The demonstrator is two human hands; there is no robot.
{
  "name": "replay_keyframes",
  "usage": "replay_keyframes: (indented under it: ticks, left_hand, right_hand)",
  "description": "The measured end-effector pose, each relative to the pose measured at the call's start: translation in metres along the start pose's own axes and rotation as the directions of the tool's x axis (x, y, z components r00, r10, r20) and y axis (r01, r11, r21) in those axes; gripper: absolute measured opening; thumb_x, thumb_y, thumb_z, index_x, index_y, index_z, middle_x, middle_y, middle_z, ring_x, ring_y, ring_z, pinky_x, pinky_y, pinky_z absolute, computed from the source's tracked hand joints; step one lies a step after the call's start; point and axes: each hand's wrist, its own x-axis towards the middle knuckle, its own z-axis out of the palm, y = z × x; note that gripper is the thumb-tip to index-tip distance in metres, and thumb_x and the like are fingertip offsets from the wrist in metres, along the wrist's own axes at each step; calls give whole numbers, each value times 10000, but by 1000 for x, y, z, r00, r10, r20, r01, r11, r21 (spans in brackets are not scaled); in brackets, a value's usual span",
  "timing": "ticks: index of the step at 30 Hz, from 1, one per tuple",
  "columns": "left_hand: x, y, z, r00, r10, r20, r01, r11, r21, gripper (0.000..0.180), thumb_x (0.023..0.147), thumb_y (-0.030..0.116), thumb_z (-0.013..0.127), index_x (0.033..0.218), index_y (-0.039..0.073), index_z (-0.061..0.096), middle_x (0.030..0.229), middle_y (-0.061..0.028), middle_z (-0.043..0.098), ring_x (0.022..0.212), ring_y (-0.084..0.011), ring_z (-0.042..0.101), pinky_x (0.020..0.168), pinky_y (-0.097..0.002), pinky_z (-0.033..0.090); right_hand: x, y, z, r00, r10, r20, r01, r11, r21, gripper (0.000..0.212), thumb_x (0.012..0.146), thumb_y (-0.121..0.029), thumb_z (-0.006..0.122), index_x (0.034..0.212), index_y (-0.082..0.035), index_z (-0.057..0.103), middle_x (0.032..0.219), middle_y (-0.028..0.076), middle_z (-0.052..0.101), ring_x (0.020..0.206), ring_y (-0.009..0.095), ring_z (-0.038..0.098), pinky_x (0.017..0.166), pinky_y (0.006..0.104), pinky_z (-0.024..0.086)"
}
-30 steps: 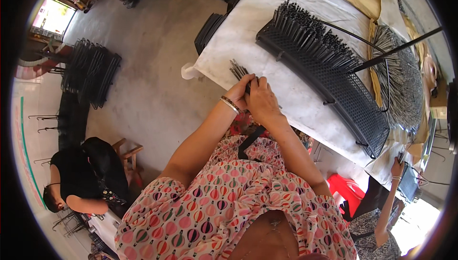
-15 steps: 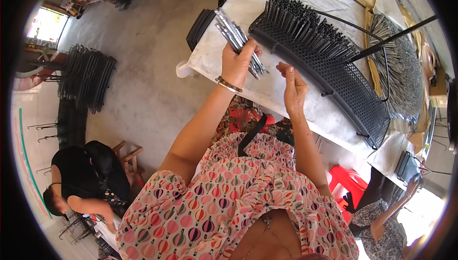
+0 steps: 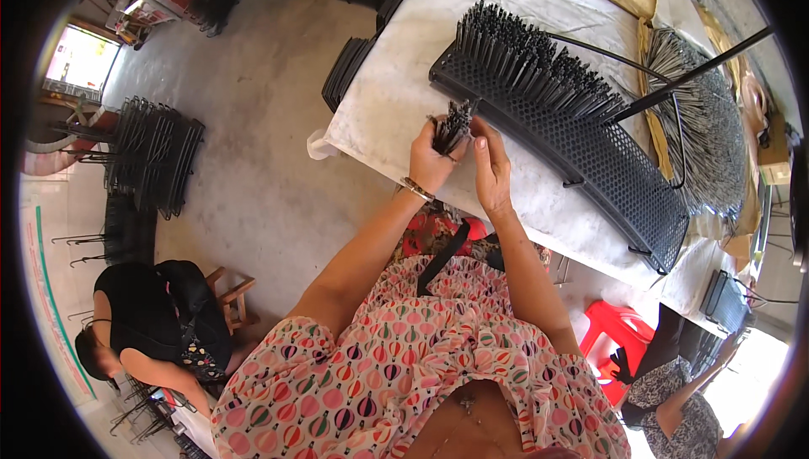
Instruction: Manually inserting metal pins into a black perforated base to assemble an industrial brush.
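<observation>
Bundle of thin dark rods [image 3: 452, 129] — clustered close, uneven on top.

0.5 seconds ago the bundle of thin rods [image 3: 453, 129] slants lengthwise and silvery in the left hand [image 3: 431, 162]; now it shows nearly end-on, dark tips toward the camera. The right hand [image 3: 492, 174], well apart at that time, is now just beside the bundle. Compared with 1 second ago, the right-side co-worker's forearm [image 3: 701, 379] slants farther right, and the left-side co-worker's forearm [image 3: 184, 386] stretches downward.
</observation>
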Motion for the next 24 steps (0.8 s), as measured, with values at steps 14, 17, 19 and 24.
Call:
replay_keyframes:
  ticks: [14, 17, 19, 24]
  left_hand:
    - [-31, 87, -30, 517, -577, 632, 856, 365, -367, 263, 850, 115, 635, 1088, 31, 563, 875, -74, 639, 762, -177, 633, 668, -313, 525]
    - [-61, 63, -35, 388, -714, 583, 919, 253, -302, 209, 846, 86, 634, 1038, 27, 578, 860, -90, 646, 763, -192, 639, 665, -329, 533]
    - [-65, 61, -34, 448, -662, 601, 894, 314, -320, 199, 840, 86, 641, 1022, 24, 589, 855, -96, 652, 769, -196, 645, 687, -329, 542]
    - [-62, 72, -34, 375, -690, 619, 926, 240, -293, 186, 835, 97, 657, 1010, 47, 622, 897, -68, 665, 788, -156, 641, 695, -312, 534]
  right_hand:
    - [-26, -21, -10, 994, 56, -96, -58, 998, -24, 537, 938, -327, 520, 1318, 34, 406, 1126, 158, 572, 939, 190, 564, 849, 322, 438]
    - [-51, -17, -17, 984, 33, -175, -79, 961, -264, 424, 932, -281, 534, 1206, 42, 513, 1020, 150, 610, 906, 193, 575, 834, 310, 447]
    - [-62, -22, -23, 987, 76, -144, -115, 949, -292, 354, 924, -211, 565, 1171, 41, 534, 993, 103, 625, 923, 157, 580, 831, 294, 447]
    - [-82, -7, -31, 980, 94, -173, -153, 916, -370, 255, 914, -151, 570, 1114, 6, 585, 961, 88, 634, 842, 128, 591, 721, 255, 471]
